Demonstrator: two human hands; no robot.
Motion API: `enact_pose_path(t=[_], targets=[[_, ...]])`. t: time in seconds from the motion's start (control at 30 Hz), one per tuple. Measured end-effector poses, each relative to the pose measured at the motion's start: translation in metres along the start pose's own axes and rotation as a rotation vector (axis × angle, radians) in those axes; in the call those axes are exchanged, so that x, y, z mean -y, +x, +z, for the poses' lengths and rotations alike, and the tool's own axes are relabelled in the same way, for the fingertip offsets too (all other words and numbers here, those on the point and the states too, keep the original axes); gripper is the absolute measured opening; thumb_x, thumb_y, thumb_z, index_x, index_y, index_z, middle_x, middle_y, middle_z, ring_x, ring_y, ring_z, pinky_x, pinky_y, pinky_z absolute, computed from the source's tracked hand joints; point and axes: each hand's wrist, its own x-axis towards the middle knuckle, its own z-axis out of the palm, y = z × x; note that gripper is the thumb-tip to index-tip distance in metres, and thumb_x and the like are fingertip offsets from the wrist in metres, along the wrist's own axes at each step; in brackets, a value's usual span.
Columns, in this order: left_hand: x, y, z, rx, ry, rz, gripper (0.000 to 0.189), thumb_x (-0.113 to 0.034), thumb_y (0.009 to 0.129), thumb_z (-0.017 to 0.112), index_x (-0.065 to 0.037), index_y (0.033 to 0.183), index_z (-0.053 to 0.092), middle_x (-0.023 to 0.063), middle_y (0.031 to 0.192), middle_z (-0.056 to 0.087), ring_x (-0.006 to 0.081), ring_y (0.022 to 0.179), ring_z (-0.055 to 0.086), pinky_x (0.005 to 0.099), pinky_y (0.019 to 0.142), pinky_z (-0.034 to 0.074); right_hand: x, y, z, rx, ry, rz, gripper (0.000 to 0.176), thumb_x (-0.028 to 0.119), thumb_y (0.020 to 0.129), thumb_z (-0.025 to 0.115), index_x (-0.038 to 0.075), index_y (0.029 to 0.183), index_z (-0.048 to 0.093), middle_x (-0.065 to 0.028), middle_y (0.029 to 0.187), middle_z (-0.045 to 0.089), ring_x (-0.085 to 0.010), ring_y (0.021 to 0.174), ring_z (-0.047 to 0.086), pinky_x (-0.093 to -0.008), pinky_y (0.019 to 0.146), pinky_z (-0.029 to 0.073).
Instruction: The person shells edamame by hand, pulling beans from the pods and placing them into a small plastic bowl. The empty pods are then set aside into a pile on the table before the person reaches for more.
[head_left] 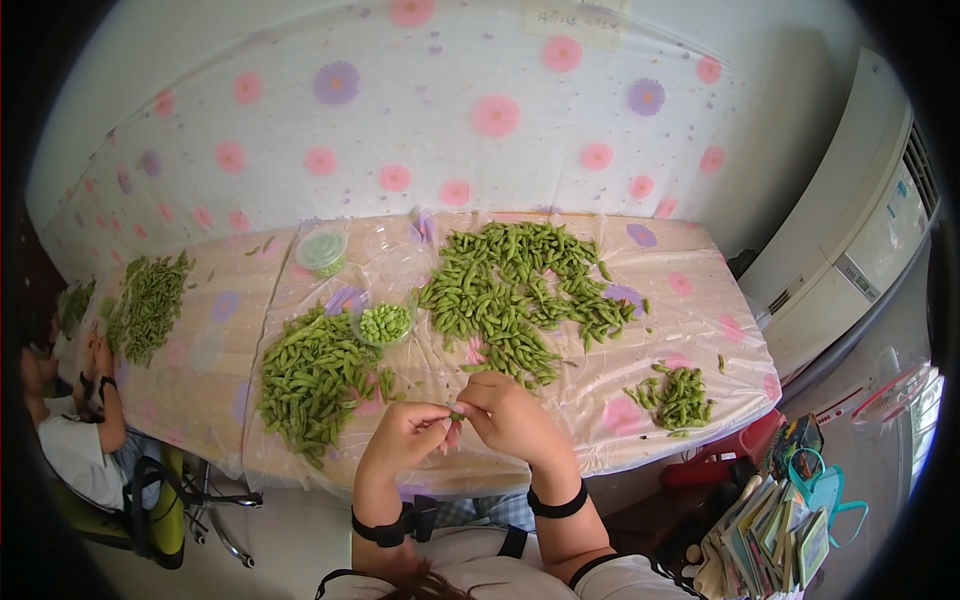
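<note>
Over the table's front edge, my left hand and my right hand meet with fingertips pinched on a small green pod. Just beyond them lies a large heap of green pods. Left of my hands is another heap, with a clear bowl of shelled green beans at its upper right. Farther back sits a lidded clear tub with green contents. A smaller group of pods lies to the right.
A co-worker sits at the far left by more pods. A green chair stands there. Books, a red container and a white appliance are at the right.
</note>
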Motion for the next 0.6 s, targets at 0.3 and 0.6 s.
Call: enact_pose_path(t=[0.3, 0.6], targets=[[0.02, 0.003, 0.004, -0.175, 0.067, 0.087, 0.021, 0.006, 0.081, 0.05, 0.009, 0.094, 0.065, 0.0049, 0.07, 0.062, 0.0073, 0.059, 0.055, 0.0207, 0.053, 0.042, -0.011, 0.0, 0.017, -0.083, 0.076, 0.117, 0.011, 0.006, 0.085, 0.059, -0.001, 0.077, 0.059, -0.0161, 0.072, 0.053, -0.035, 0.07, 0.052, -0.0387, 0.063, 0.042], [0.018, 0.004, 0.003, -0.21, 0.187, 0.105, 0.021, 0.005, 0.078, 0.056, 0.01, 0.097, 0.064, 0.0017, 0.072, 0.061, 0.0041, 0.061, 0.051, 0.0196, 0.053, 0.038, -0.025, -0.006, 0.03, -0.019, 0.343, 0.584, 0.026, 0.019, 0.093, 0.055, -0.001, 0.079, 0.062, -0.0031, 0.065, 0.052, -0.011, 0.059, 0.046, -0.0284, 0.056, 0.039]])
